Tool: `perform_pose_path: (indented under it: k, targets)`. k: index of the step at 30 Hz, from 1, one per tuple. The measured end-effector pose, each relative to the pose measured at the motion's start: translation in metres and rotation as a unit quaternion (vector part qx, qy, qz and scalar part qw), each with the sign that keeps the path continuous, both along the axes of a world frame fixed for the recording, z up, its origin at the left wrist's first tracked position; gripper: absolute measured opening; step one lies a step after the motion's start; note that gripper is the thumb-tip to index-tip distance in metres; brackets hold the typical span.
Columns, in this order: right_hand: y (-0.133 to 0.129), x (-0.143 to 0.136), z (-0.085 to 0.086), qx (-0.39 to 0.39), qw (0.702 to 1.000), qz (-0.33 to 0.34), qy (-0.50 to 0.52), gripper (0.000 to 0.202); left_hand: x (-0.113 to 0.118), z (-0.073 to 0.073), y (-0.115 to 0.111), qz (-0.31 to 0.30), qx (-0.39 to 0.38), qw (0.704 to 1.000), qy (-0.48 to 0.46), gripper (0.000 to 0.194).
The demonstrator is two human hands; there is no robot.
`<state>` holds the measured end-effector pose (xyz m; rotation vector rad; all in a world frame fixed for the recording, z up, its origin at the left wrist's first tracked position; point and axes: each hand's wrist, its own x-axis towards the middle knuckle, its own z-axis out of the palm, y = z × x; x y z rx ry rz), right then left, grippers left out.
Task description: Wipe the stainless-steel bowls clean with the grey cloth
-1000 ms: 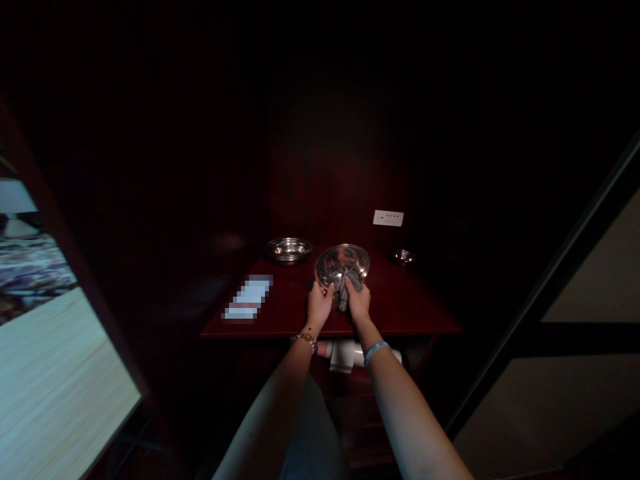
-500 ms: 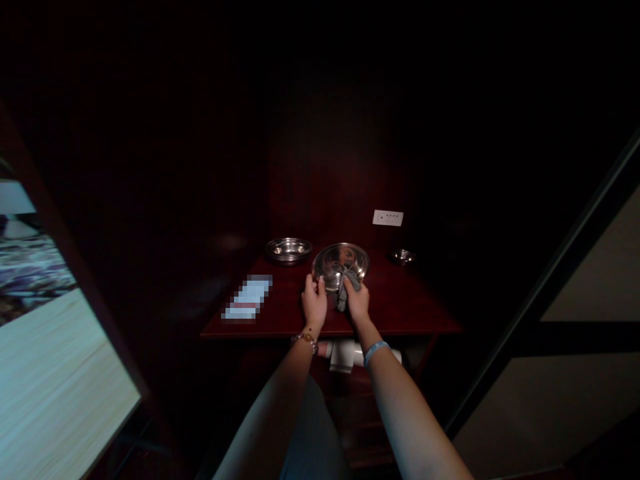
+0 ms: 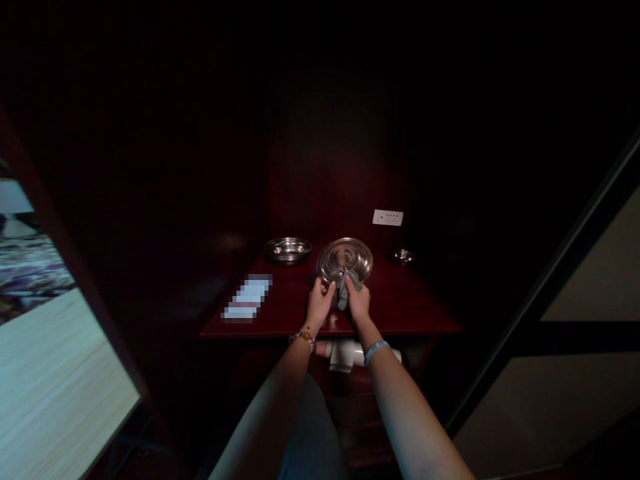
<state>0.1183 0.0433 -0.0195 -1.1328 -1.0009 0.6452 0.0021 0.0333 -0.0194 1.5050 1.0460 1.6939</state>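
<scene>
A round shiny metal plate (image 3: 345, 257) is tilted up above the dark red desk (image 3: 400, 307). My left hand (image 3: 320, 301) grips its lower left rim, thumb on the near face. At the lower right rim, my right hand (image 3: 358, 298) pinches a grey cloth (image 3: 343, 293) against the plate. Part of the cloth hangs below the rim between the hands. The fingers behind the plate are hidden.
Stacked metal plates (image 3: 289, 249) lie at the back left of the desk, and a small metal bowl (image 3: 402, 256) at the back right. A pixelated pale sheet (image 3: 247, 298) lies front left. White objects (image 3: 342, 355) sit beneath the desktop. A wall socket (image 3: 388, 217) is behind.
The plate has shifted slightly right and away from me, and its tilt has changed. My left hand has moved right with it, closer to my right hand, which has hardly moved.
</scene>
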Motion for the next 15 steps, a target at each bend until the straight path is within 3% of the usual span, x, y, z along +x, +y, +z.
perform_pose_path:
  k: [15]
  targets:
    - [0.0042,-0.0006,-0.0037,-0.008,0.999,0.024,-0.026,0.046,-0.0005,0.0089,-0.0085,0.043,-0.003,0.999,-0.012,0.024]
